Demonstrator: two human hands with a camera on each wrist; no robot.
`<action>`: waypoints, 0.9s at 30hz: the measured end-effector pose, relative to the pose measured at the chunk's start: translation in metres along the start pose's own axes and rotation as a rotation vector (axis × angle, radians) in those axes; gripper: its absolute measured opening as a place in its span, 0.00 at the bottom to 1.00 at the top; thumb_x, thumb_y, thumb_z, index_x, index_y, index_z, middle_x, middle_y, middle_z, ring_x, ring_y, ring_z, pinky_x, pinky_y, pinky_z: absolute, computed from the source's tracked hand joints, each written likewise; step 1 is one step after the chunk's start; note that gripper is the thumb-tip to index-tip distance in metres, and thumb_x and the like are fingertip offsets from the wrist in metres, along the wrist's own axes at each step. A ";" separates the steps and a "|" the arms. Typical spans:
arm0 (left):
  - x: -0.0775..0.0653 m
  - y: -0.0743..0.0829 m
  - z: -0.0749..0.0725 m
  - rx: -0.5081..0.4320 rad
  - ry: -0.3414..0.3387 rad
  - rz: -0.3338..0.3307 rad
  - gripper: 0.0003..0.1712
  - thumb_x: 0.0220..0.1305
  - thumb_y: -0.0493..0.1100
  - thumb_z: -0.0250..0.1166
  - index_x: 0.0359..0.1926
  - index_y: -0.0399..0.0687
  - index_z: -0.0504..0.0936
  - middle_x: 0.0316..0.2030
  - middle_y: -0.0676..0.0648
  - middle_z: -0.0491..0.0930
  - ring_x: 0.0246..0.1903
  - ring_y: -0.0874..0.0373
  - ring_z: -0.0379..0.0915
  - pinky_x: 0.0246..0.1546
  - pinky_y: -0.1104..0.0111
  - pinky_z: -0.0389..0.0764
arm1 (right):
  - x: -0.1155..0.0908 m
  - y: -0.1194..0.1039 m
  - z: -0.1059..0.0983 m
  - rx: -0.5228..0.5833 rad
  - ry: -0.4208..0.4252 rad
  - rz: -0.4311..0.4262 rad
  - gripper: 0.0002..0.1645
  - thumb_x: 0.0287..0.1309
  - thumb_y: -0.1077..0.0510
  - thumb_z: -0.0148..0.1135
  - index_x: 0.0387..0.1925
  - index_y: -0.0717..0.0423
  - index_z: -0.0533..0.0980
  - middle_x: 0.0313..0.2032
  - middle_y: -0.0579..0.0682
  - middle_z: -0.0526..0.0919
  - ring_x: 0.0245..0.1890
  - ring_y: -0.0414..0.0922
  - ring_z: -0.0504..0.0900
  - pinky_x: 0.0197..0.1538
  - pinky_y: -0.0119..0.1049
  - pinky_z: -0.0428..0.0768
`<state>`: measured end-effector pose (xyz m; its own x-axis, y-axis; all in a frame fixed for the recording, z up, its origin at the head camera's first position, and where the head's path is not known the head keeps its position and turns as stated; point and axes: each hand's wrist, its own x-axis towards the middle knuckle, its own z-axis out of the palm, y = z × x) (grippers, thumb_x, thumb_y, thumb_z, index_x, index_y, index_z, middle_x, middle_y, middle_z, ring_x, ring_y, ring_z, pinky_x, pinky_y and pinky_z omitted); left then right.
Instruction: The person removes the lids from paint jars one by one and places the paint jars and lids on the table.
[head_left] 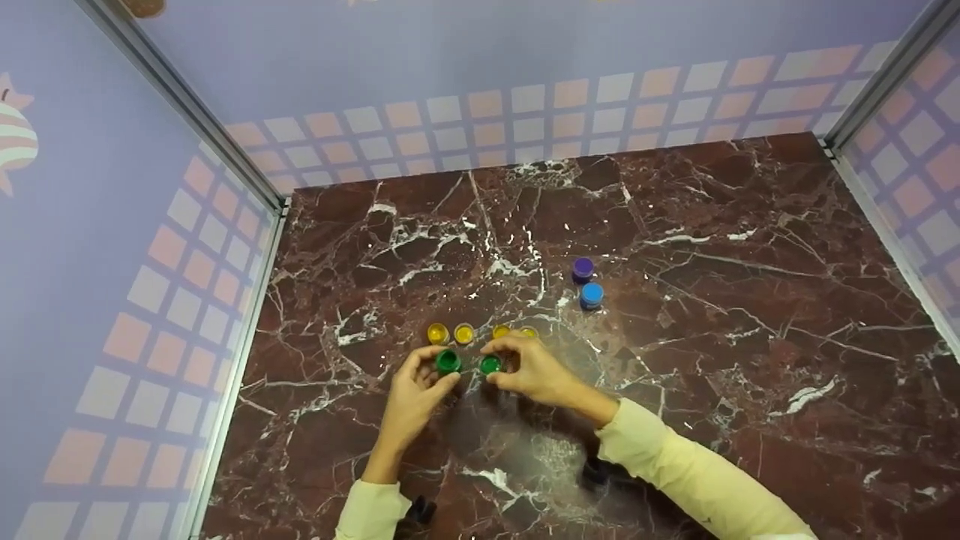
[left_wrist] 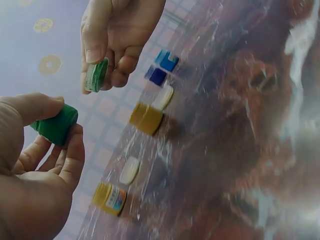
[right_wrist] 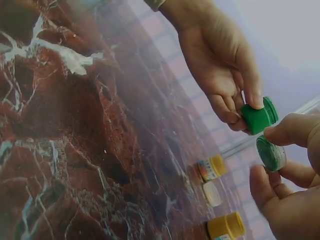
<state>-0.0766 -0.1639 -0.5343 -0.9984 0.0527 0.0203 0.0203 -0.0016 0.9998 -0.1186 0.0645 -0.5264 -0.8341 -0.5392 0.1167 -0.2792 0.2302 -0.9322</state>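
Note:
My left hand point(head_left: 411, 396) grips a small green paint jar point(head_left: 448, 363) between thumb and fingers. The jar has no lid on, and its round mouth faces up in the head view. A short gap to the right, my right hand point(head_left: 538, 371) pinches a round lid point(right_wrist: 270, 153) by its rim, green on its inner face. Jar and lid are apart, both held above the table. Just beyond the hands stand two uncapped yellow paint jars point(head_left: 437, 334) point(left_wrist: 146, 119), each with a pale lid point(head_left: 464, 334) point(left_wrist: 130, 170) lying beside it. My right fingers partly cover the right-hand pair in the head view.
A purple jar point(head_left: 583, 269) and a blue jar point(head_left: 592, 295) stand close together farther back, right of the hands. The dark red marble-patterned table point(head_left: 720, 300) is bordered by lilac panels point(head_left: 480, 60) with pink and white squares at the back, left and right.

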 end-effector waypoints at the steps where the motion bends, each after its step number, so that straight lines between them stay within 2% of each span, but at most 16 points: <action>1: 0.000 -0.001 -0.002 0.010 0.012 -0.004 0.25 0.62 0.25 0.69 0.59 0.24 0.72 0.55 0.31 0.77 0.50 0.57 0.80 0.54 0.67 0.82 | 0.002 0.000 0.002 -0.016 0.002 0.007 0.22 0.54 0.69 0.72 0.51 0.69 0.80 0.47 0.57 0.81 0.46 0.50 0.79 0.53 0.40 0.83; 5: -0.002 -0.005 -0.009 0.044 0.053 -0.014 0.25 0.63 0.26 0.69 0.59 0.25 0.73 0.52 0.34 0.78 0.48 0.55 0.80 0.52 0.68 0.82 | 0.007 0.000 0.010 -0.083 -0.003 0.013 0.20 0.52 0.68 0.74 0.49 0.67 0.81 0.44 0.56 0.82 0.42 0.48 0.79 0.47 0.37 0.83; 8: -0.005 -0.010 -0.014 0.089 0.083 -0.017 0.24 0.63 0.28 0.70 0.58 0.26 0.74 0.51 0.35 0.79 0.48 0.53 0.80 0.51 0.68 0.82 | 0.009 0.001 0.015 -0.162 -0.021 -0.014 0.19 0.52 0.67 0.76 0.47 0.66 0.81 0.42 0.57 0.83 0.39 0.51 0.80 0.42 0.37 0.83; 11: -0.006 -0.015 -0.018 0.149 0.114 -0.017 0.23 0.64 0.30 0.72 0.58 0.29 0.77 0.50 0.36 0.80 0.47 0.50 0.80 0.48 0.68 0.83 | 0.012 0.002 0.019 -0.246 -0.032 -0.040 0.19 0.52 0.66 0.77 0.46 0.66 0.81 0.43 0.57 0.85 0.41 0.54 0.82 0.46 0.40 0.84; 15: -0.007 -0.021 -0.023 0.264 0.156 -0.008 0.22 0.63 0.35 0.74 0.56 0.34 0.80 0.47 0.39 0.82 0.42 0.50 0.80 0.43 0.70 0.82 | 0.017 0.003 0.024 -0.304 -0.042 -0.043 0.20 0.53 0.64 0.77 0.47 0.65 0.81 0.45 0.58 0.84 0.45 0.54 0.83 0.52 0.43 0.84; 21: -0.005 -0.024 -0.025 0.405 0.211 -0.002 0.21 0.60 0.36 0.77 0.53 0.37 0.84 0.36 0.44 0.83 0.35 0.55 0.76 0.35 0.73 0.76 | 0.025 0.005 0.030 -0.346 -0.068 0.031 0.20 0.57 0.62 0.75 0.50 0.65 0.81 0.48 0.57 0.82 0.48 0.51 0.82 0.53 0.40 0.84; 27: -0.003 -0.027 -0.024 0.469 0.251 -0.016 0.20 0.57 0.35 0.78 0.51 0.36 0.84 0.34 0.44 0.83 0.34 0.53 0.78 0.35 0.74 0.76 | 0.029 0.008 0.036 -0.357 -0.089 0.062 0.19 0.58 0.61 0.74 0.50 0.63 0.80 0.50 0.56 0.81 0.49 0.51 0.81 0.56 0.41 0.83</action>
<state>-0.0753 -0.1884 -0.5614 -0.9795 -0.1917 0.0622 -0.0307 0.4469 0.8941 -0.1285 0.0216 -0.5427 -0.8143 -0.5802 0.0186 -0.3908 0.5242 -0.7566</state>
